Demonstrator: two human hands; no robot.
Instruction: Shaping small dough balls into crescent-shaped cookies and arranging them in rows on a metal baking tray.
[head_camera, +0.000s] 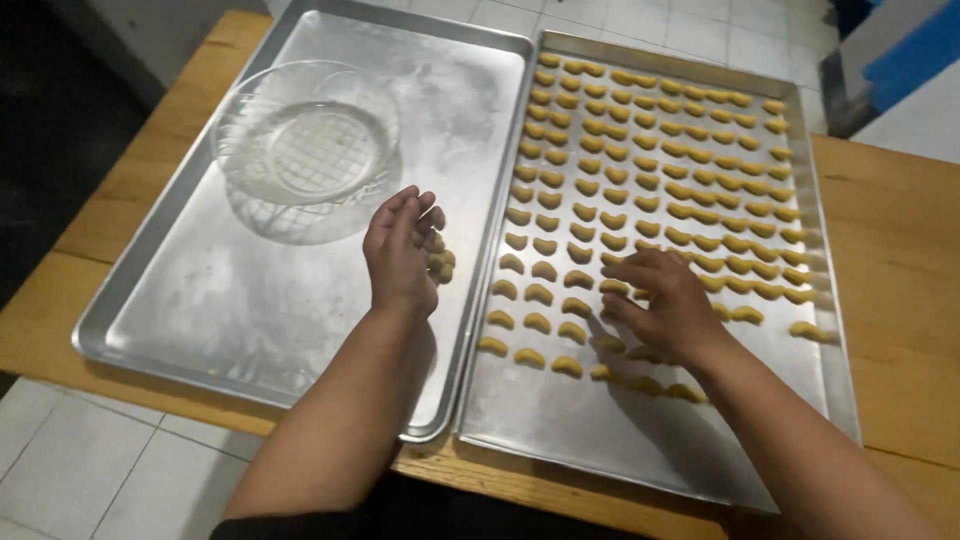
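While rows of small crescent-shaped dough pieces fill the right-hand metal tray, a person's right hand rests palm down on that tray's lower rows, fingers spread and touching the pieces beneath; whether it grips one cannot be told. Just left of that tray, touching it along the long edge, lies a second metal tray, nearly bare. The left hand hovers over this second tray near the shared edge, fingers loosely curled and half open, with a small cluster of crescents just beside its fingertips; whether it holds any of them cannot be told. Farther left of the filled tray, at the second tray's upper end, sits a clear glass bowl, upright. Both trays rest on a wooden counter, above a tiled floor.
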